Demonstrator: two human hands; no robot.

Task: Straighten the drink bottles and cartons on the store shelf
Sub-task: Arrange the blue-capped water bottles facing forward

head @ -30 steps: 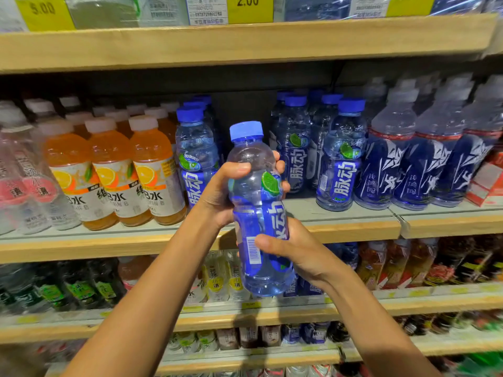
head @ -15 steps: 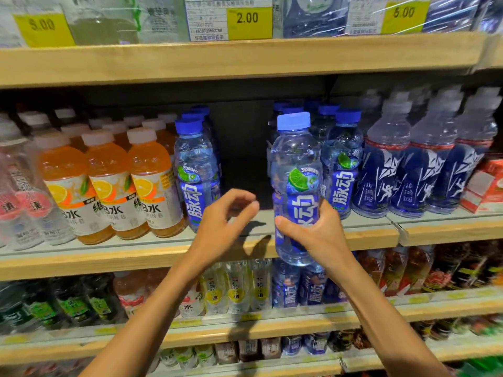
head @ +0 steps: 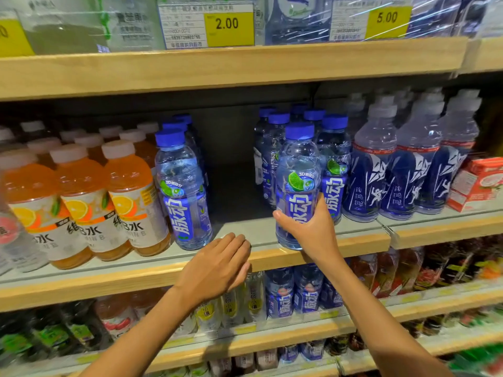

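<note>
Right hand (head: 310, 229) wraps the lime-label bottle (head: 298, 183) low, label outward, seating it upright at the shelf (head: 362, 239) front to lead its row; left hand (head: 217, 265) hovers loose, empty.

1. The right hand (head: 310, 231) covers the lower label of the blue-capped bottle (head: 298, 170) it grips; whether the bottle's base rests on the shelf (head: 353, 240) is unclear.
2. The blue bottles behind it (head: 272, 148) show mostly caps and shoulders.
3. The red carton (head: 479, 183) is cut by the right edge.
4. The pink-labelled bottle (head: 11, 235) is cut by the left edge.
5. Bottles on the lower shelves (head: 462, 265) are blurred, perhaps teas.
6. The small print on the price tag (head: 185, 25) is unreadable.
7. The left hand (head: 217, 265) hides the bottles below it.
</note>
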